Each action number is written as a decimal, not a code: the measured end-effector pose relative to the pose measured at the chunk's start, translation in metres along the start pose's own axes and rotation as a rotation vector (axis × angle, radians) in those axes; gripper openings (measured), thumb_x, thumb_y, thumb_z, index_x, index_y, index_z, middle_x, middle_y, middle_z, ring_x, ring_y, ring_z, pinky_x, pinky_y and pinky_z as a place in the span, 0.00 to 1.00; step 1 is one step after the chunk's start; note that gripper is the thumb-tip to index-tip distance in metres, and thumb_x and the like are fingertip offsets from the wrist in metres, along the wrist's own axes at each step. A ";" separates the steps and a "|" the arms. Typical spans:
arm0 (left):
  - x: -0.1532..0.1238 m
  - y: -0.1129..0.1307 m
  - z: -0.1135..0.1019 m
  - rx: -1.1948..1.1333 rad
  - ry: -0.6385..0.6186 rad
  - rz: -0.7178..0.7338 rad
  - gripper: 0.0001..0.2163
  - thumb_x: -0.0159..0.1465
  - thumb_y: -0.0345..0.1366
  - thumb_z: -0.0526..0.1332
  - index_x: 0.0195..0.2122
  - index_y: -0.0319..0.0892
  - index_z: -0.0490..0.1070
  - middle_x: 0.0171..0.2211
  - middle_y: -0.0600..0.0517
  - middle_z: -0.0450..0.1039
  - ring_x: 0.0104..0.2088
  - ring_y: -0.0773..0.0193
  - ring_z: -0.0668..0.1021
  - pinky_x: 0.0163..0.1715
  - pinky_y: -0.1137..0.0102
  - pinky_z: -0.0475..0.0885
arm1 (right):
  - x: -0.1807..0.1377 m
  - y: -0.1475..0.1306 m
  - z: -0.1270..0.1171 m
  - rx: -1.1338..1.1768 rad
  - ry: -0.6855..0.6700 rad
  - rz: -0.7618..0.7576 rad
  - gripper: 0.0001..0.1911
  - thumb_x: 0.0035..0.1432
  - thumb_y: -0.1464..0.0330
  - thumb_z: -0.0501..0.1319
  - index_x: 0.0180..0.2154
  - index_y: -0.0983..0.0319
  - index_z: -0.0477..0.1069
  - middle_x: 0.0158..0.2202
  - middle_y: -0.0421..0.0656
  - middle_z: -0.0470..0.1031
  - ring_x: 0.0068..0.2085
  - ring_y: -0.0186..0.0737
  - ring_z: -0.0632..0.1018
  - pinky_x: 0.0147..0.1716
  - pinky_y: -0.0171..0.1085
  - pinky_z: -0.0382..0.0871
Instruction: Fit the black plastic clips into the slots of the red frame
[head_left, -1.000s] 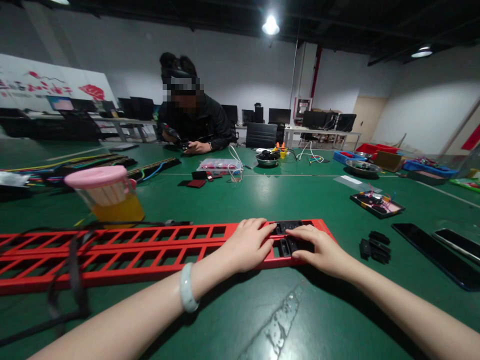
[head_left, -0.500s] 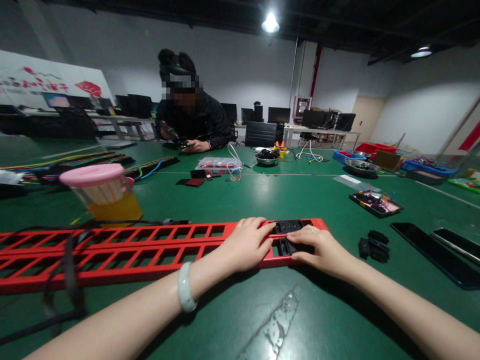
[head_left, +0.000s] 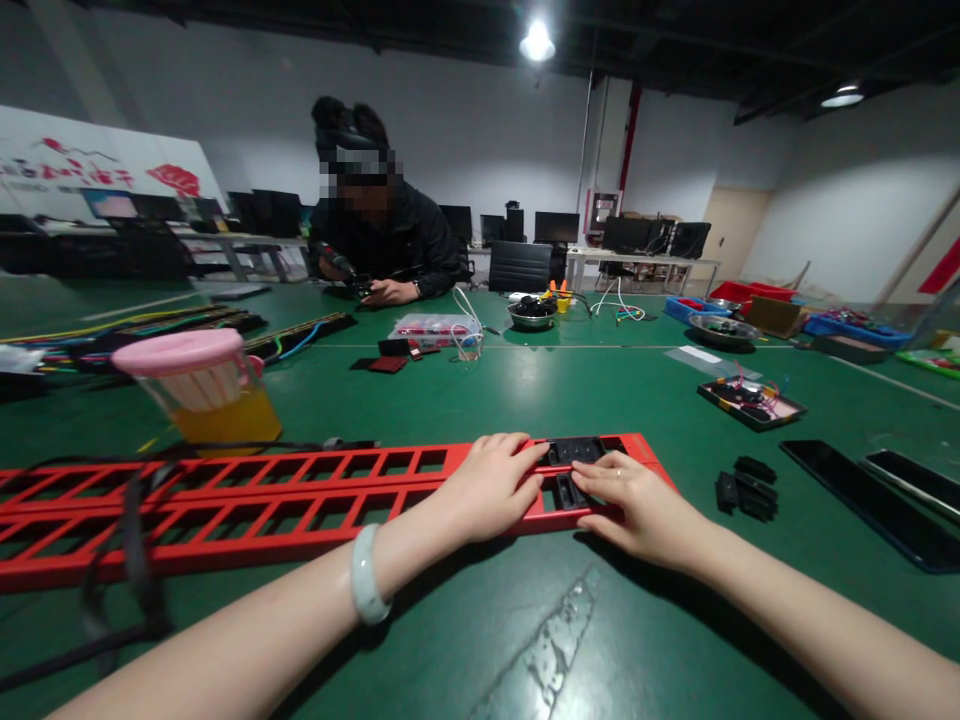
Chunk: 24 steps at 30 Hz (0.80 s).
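A long red frame (head_left: 300, 535) with two rows of slots lies across the table before me. My left hand (head_left: 499, 485) rests flat on its right part, fingers stretched toward the black modules. Over the right end, my right hand (head_left: 626, 500) has its fingertips on a black module in the near row, partly covering it. Its thumb is spread apart, by the frame's near edge. Next to those fingertips a small black block (head_left: 566, 492) sits in the near row. A larger black module (head_left: 576, 451) fills a slot in the far row.
Loose black pieces (head_left: 748, 490) and two phones (head_left: 874, 505) lie at the right. Behind the frame's left part stands a pink-lidded jug (head_left: 199, 385); a black strap (head_left: 135, 540) crosses the frame. A co-worker (head_left: 390, 230) sits across the table, holding a tool.
My right thumb has shifted slightly toward me and left, away from the fingers. My left hand stays in place on the frame.
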<state>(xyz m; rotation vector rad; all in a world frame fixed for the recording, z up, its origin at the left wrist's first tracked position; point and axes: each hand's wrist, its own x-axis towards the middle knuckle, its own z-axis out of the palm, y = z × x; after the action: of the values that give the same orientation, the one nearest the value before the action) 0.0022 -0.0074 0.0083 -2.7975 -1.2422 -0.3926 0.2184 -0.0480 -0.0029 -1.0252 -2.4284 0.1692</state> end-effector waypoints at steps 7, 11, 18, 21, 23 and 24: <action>0.001 0.000 0.000 0.005 -0.005 0.001 0.18 0.63 0.41 0.47 0.53 0.45 0.61 0.51 0.46 0.62 0.50 0.56 0.65 0.48 0.61 0.59 | 0.000 -0.001 -0.004 0.021 -0.021 0.008 0.23 0.51 0.65 0.59 0.50 0.63 0.65 0.51 0.50 0.68 0.46 0.45 0.67 0.45 0.46 0.66; 0.001 -0.001 0.001 0.010 -0.003 0.005 0.18 0.63 0.40 0.47 0.53 0.45 0.60 0.51 0.46 0.62 0.50 0.56 0.65 0.49 0.60 0.59 | -0.001 0.000 -0.006 -0.016 -0.032 -0.021 0.23 0.52 0.64 0.58 0.50 0.63 0.65 0.51 0.50 0.68 0.47 0.45 0.67 0.46 0.46 0.65; 0.002 -0.002 0.001 0.021 -0.018 0.012 0.18 0.64 0.40 0.46 0.54 0.44 0.60 0.51 0.46 0.62 0.50 0.56 0.65 0.49 0.61 0.59 | 0.001 0.001 -0.012 -0.138 -0.051 -0.095 0.22 0.54 0.62 0.57 0.50 0.63 0.65 0.51 0.49 0.67 0.47 0.46 0.67 0.46 0.45 0.64; 0.003 -0.002 0.000 0.023 -0.021 0.011 0.18 0.64 0.40 0.46 0.54 0.44 0.60 0.52 0.46 0.61 0.50 0.56 0.64 0.49 0.61 0.59 | 0.002 0.003 -0.029 -0.320 -0.016 0.019 0.18 0.54 0.62 0.56 0.45 0.63 0.68 0.47 0.52 0.70 0.44 0.49 0.70 0.43 0.47 0.64; 0.003 -0.002 -0.001 0.025 -0.028 0.012 0.18 0.64 0.40 0.46 0.54 0.44 0.60 0.52 0.46 0.61 0.50 0.56 0.64 0.49 0.61 0.59 | -0.003 0.010 -0.044 -0.482 -0.003 0.218 0.15 0.54 0.61 0.55 0.38 0.64 0.71 0.38 0.54 0.73 0.40 0.50 0.72 0.39 0.47 0.65; 0.003 -0.002 -0.002 0.027 -0.033 0.012 0.18 0.64 0.40 0.45 0.54 0.45 0.60 0.52 0.46 0.61 0.50 0.56 0.64 0.49 0.61 0.59 | -0.007 0.016 -0.052 -0.558 -0.011 0.336 0.14 0.55 0.61 0.54 0.34 0.64 0.71 0.34 0.55 0.74 0.39 0.51 0.72 0.37 0.46 0.65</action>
<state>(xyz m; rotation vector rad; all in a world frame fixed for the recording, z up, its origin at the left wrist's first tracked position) 0.0024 -0.0036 0.0107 -2.7988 -1.2267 -0.3277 0.2581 -0.0452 0.0343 -1.6716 -2.3436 -0.4166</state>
